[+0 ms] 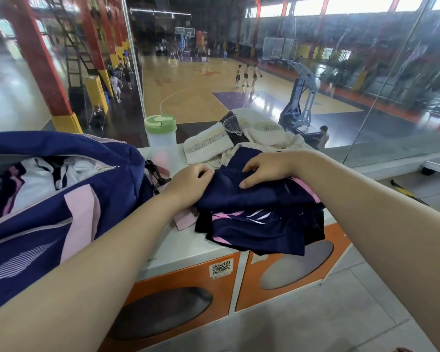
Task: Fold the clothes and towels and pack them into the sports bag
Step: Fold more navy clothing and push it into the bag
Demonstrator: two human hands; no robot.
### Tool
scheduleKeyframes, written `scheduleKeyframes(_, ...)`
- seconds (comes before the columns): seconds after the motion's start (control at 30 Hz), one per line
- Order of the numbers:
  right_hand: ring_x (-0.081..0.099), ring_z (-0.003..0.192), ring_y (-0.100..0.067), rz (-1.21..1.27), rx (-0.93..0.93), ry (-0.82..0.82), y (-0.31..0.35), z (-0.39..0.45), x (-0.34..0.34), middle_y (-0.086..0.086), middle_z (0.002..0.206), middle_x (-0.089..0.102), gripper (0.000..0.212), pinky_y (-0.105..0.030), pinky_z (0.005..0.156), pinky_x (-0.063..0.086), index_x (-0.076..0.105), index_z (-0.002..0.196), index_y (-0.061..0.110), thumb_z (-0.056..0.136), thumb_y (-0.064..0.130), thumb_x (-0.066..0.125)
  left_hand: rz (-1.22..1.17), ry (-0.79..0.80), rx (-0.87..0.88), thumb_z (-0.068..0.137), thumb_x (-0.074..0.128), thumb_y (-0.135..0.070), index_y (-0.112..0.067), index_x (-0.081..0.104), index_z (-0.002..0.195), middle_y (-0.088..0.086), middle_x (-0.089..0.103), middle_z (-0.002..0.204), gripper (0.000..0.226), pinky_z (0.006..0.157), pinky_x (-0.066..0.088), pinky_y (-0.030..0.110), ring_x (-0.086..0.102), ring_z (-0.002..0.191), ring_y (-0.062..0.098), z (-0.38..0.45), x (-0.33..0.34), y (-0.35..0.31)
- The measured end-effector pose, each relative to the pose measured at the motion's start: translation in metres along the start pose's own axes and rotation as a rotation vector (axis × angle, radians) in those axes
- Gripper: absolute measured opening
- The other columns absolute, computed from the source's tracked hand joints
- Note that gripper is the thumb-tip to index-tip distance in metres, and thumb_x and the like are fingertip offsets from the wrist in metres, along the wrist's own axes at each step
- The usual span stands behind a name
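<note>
Both hands rest on a navy garment (254, 194) at centre; the left hand (188, 184) pinches its edge, the right hand (264, 168) presses it with curled fingers. Soft, light and slippery-looking, it is best held by its edges. The open bag (61, 199) sits at nine o'clock.

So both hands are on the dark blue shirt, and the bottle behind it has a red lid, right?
Not quite. The head view shows the bottle has a green lid. Both the left hand and the right hand are on the dark blue shirt.
</note>
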State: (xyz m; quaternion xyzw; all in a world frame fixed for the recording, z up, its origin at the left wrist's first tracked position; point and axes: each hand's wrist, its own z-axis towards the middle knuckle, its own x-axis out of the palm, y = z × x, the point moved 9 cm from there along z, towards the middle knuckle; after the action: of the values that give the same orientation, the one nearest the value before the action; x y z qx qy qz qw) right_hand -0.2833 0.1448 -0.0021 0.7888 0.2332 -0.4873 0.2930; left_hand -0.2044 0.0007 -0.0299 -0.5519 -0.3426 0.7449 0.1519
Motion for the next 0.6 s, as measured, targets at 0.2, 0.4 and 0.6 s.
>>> scheduleKeyframes(0.2, 0.056, 0.11, -0.017, -0.019, 0.069, 0.059, -0.005, 0.003, 0.003, 0.008, 0.121, 0.054, 0.068, -0.038, 0.101, 0.046, 0.054, 0.13, 0.021, 0.076, 0.058, 0.072, -0.087, -0.044, -0.034, 0.1, 0.045, -0.033, -0.026, 0.057, 0.099, -0.011, 0.062, 0.1, 0.014, 0.078, 0.035, 0.027, 0.056, 0.096, 0.013, -0.012, 0.004, 0.01)
scheduleKeyframes(0.4, 0.07, 0.092, -0.024, 0.094, 0.164, 0.119, -0.013, -0.005, 0.008, -0.002, 0.102, 0.073, 0.061, -0.042, 0.089, 0.056, 0.073, 0.102, 0.016, 0.062, 0.061, 0.081, 0.03, -0.379, 0.029, 0.097, 0.044, -0.016, -0.017, 0.058, 0.115, 0.002, 0.058, 0.117, 0.022, 0.098, 0.035, 0.034, 0.046, 0.114, 0.022, -0.05, -0.02, -0.001)
scheduleKeyframes(0.6, 0.072, 0.093, -0.024, 0.358, 0.138, 0.14, -0.003, -0.024, 0.013, -0.004, 0.103, 0.075, 0.033, -0.04, 0.088, 0.058, 0.069, 0.105, 0.017, 0.081, 0.038, 0.077, 0.062, -0.499, 0.178, 0.094, 0.052, -0.019, -0.016, 0.052, 0.107, -0.003, 0.049, 0.108, 0.014, 0.09, 0.035, 0.029, 0.038, 0.1, 0.013, -0.101, -0.021, -0.034)
